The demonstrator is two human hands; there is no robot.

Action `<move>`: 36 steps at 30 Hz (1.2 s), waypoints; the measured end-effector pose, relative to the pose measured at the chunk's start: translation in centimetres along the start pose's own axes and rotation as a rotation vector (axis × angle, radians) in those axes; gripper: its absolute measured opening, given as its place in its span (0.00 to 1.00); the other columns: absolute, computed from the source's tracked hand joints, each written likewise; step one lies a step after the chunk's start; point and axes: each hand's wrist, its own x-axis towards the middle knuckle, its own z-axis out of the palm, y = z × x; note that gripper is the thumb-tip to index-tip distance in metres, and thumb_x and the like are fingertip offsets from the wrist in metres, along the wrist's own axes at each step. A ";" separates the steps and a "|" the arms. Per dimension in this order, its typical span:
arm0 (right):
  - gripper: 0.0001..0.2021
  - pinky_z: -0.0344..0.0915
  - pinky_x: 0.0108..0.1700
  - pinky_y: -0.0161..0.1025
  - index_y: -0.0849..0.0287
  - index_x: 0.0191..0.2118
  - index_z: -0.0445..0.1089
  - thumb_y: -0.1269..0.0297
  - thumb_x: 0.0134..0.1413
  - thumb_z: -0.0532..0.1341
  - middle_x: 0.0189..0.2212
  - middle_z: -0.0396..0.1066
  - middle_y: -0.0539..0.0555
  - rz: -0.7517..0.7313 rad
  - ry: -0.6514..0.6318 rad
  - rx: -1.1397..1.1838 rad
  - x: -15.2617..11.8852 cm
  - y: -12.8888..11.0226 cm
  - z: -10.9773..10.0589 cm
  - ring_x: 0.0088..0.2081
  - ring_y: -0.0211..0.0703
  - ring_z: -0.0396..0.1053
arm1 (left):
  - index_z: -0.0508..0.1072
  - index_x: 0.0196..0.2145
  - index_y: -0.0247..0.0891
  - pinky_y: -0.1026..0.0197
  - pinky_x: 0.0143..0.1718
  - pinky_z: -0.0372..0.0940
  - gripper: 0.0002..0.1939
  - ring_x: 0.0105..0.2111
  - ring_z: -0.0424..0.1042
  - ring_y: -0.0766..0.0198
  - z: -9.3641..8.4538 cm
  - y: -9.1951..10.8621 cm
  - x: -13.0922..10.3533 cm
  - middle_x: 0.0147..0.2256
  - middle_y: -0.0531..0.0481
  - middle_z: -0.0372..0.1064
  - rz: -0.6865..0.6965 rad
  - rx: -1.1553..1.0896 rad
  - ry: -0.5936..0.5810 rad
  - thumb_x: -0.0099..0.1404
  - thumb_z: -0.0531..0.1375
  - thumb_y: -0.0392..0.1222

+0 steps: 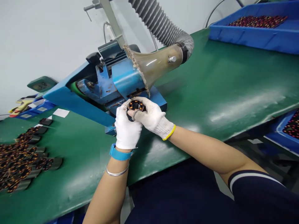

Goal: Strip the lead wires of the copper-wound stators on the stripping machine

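Note:
Between my gloved hands is a motor stator, a short black ring with copper windings round its open centre. My left hand, in a white glove, is closed on its left side. My right hand, in a white knit glove with a yellow cuff, is wrapped round the right side, its thumb across the front. Fingers hide much of the stator's outer wall. Just behind the hands stands a blue belt grinding machine, with a translucent suction hood on its right. I cannot tell whether the stator touches the machine.
Many similar stators are grouped at the left of the green table. A grey corrugated hose rises from the hood. At the back right is a blue bin of small dark-red parts; another blue bin sits lower right.

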 end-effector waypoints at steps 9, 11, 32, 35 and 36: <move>0.20 0.72 0.53 0.43 0.58 0.47 0.66 0.63 0.46 0.66 0.44 0.75 0.54 0.046 0.042 0.085 0.1 -0.7 -0.6 0.46 0.45 0.74 | 0.67 0.53 0.41 0.54 0.54 0.69 0.24 0.51 0.73 0.56 0.8 0.8 0.4 0.49 0.45 0.72 0.085 0.051 0.022 0.57 0.60 0.36; 0.20 0.72 0.53 0.43 0.58 0.47 0.66 0.64 0.47 0.65 0.44 0.75 0.54 0.040 0.043 0.083 0.0 -0.7 -0.6 0.47 0.45 0.74 | 0.68 0.52 0.41 0.53 0.54 0.68 0.24 0.51 0.73 0.56 0.8 0.8 0.4 0.50 0.46 0.72 0.092 0.049 0.020 0.57 0.60 0.36; 0.30 0.70 0.50 0.49 0.62 0.50 0.68 0.54 0.39 0.70 0.46 0.70 0.59 -0.374 -0.194 -0.564 -1.6 -2.4 -2.4 0.47 0.52 0.71 | 0.62 0.48 0.39 0.55 0.48 0.70 0.28 0.46 0.73 0.58 -1.1 -1.3 -1.7 0.46 0.46 0.69 0.046 -0.241 0.042 0.54 0.68 0.46; 0.26 0.72 0.46 0.46 0.63 0.51 0.67 0.57 0.46 0.65 0.46 0.70 0.60 -0.696 -0.242 -0.658 -1.3 -2.6 -3.1 0.45 0.50 0.72 | 0.62 0.47 0.40 0.55 0.47 0.71 0.26 0.44 0.74 0.60 -1.8 -1.7 -1.7 0.44 0.48 0.69 0.059 -0.227 0.052 0.53 0.67 0.40; 0.25 0.72 0.45 0.45 0.63 0.53 0.67 0.61 0.48 0.63 0.47 0.70 0.61 -0.793 -0.280 -0.700 -1.2 -2.6 -3.2 0.45 0.49 0.72 | 0.62 0.47 0.40 0.55 0.46 0.71 0.26 0.43 0.74 0.60 -1.9 -1.7 -1.7 0.44 0.48 0.69 0.077 -0.219 0.051 0.52 0.67 0.38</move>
